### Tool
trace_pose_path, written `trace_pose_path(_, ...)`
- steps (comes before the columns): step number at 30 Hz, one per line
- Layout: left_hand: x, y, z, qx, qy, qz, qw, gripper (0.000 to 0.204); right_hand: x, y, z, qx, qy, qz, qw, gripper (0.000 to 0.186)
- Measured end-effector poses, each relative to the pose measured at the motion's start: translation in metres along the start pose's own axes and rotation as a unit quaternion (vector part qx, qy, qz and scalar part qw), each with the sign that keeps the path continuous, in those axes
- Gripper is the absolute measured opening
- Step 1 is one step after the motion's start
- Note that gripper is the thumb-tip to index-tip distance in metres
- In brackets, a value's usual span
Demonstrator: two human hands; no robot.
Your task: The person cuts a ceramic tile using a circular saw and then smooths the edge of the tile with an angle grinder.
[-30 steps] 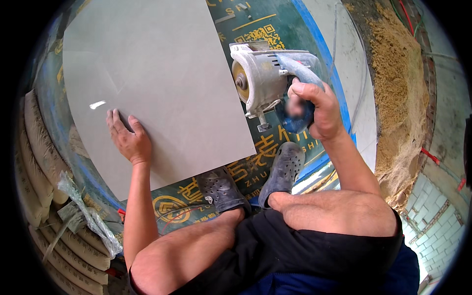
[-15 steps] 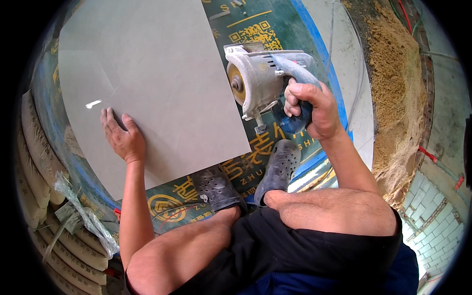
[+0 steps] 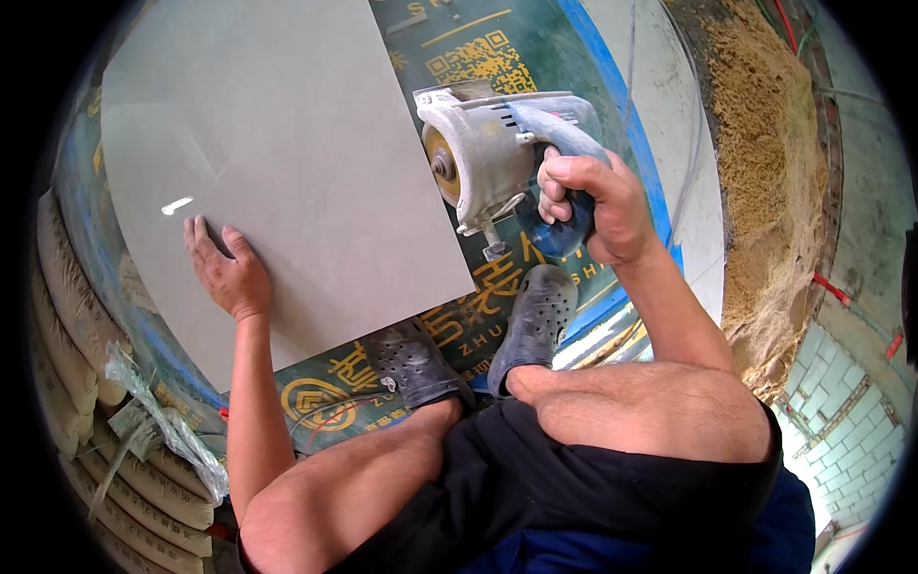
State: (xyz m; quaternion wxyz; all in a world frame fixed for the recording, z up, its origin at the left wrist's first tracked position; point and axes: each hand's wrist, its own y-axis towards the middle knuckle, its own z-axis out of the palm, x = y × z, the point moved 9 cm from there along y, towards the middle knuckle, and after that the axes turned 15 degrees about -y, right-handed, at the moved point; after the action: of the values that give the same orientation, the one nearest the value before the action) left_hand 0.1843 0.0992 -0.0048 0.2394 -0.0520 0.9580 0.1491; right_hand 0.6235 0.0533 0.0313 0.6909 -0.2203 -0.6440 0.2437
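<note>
The left hand [image 3: 228,273] lies flat and open, palm down, on a large pale grey tile [image 3: 277,153] near its edge at eight o'clock. The tile rests on a green printed sheet [image 3: 478,297] spread on the floor. At two o'clock from the tile's near corner, the right hand [image 3: 588,206] is clenched around the blue handle of an angle grinder [image 3: 488,158], whose disc stands just beside the tile's right edge. Two dark perforated clogs [image 3: 478,344] stand on the sheet at six o'clock. Stacked sacks [image 3: 86,402] lie at eight o'clock, a sand heap [image 3: 765,163] at three.
</note>
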Motion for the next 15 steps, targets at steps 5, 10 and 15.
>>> trace_pose_path(5,-0.0001,-0.0003,0.0007,-0.001,0.004,0.005,1.0,0.05,-0.0028,-0.0004,0.0011,0.017,-0.003,-0.003,1.0,0.021)
trace_pose_path(10,-0.001,0.0002,0.0008,0.0,0.008,0.002,1.0,0.05,-0.0052,-0.0028,0.0001,0.017,-0.005,0.002,1.0,0.022)
trace_pose_path(15,-0.0018,0.0007,0.0006,0.0,0.001,0.001,1.0,0.05,-0.0051,-0.007,-0.0005,0.019,-0.003,0.008,1.0,0.023)
